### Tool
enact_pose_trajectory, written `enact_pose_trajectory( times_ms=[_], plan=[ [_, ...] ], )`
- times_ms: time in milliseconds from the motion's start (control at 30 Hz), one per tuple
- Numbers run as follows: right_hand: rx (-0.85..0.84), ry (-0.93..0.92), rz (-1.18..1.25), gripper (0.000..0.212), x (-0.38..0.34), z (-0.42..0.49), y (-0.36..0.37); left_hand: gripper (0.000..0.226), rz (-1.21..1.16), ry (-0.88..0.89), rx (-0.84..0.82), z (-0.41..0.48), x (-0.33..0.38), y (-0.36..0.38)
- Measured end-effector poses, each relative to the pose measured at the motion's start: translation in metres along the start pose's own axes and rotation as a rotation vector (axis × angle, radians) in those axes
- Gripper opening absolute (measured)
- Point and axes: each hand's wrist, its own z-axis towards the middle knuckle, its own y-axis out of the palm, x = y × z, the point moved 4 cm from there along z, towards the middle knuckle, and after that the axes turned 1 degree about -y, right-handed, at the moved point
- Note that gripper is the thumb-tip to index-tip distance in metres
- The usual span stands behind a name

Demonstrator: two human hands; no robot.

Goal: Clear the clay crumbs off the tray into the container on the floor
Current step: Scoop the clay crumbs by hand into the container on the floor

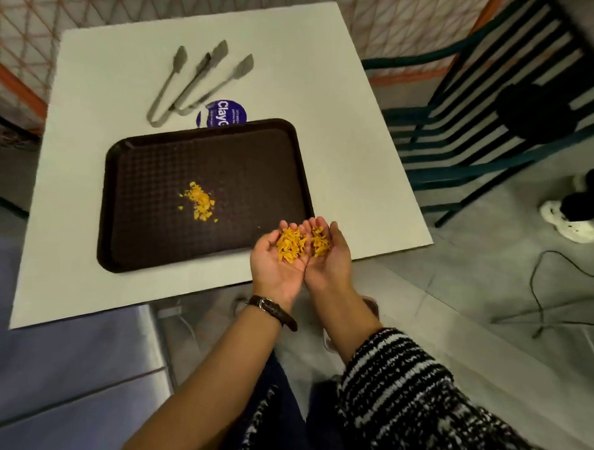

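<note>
A dark brown tray (pixel 146 183) lies on a white table (pixel 336 122). A small heap of yellow clay crumbs (pixel 200 201) sits near the tray's middle. My left hand (pixel 273 272) and my right hand (pixel 330 267) are cupped side by side, palms up, over the tray's near right corner and the table edge. They carry a larger pile of yellow crumbs (pixel 291 243) across both palms. No container on the floor can be made out for certain.
Two grey tongs (pixel 196 80) and a purple clay lid (pixel 222 113) lie behind the tray. A dark green slatted chair (pixel 480 117) stands to the right. A person's white shoe (pixel 571 222) and a black cable (pixel 543 283) are on the floor. A grey-blue surface (pixel 75 367) lies lower left.
</note>
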Motion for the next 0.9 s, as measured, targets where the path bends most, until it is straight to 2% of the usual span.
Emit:
enact_pose_trajectory(
  times_ms=[100,333,467,567,667,800,900],
  plan=[
    [0.059,-0.037,0.035,0.032,-0.031,-0.014,-0.066,0.029,0.078,-0.042,0.044,-0.013,-0.072,-0.018],
    [0.399,-0.169,0.042,0.024,-0.067,-0.011,-0.220,0.028,0.250,-0.222,0.185,0.007,-0.207,-0.092],
    [0.518,-0.129,0.025,0.029,-0.061,0.029,-0.291,0.020,0.378,-0.320,0.285,0.052,-0.258,-0.150],
    [0.600,-0.079,-0.112,0.022,-0.057,0.066,-0.333,0.018,0.536,-0.339,0.371,0.093,-0.278,-0.184],
    [0.582,0.002,-0.164,0.033,-0.058,0.099,-0.362,0.029,0.697,-0.382,0.358,0.131,-0.292,-0.201],
    [0.524,0.057,-0.212,0.047,-0.066,0.120,-0.366,0.019,0.839,-0.380,0.355,0.152,-0.294,-0.199],
    [0.523,0.079,-0.183,0.055,-0.069,0.117,-0.358,0.030,1.004,-0.408,0.268,0.149,-0.296,-0.189]
  ],
)
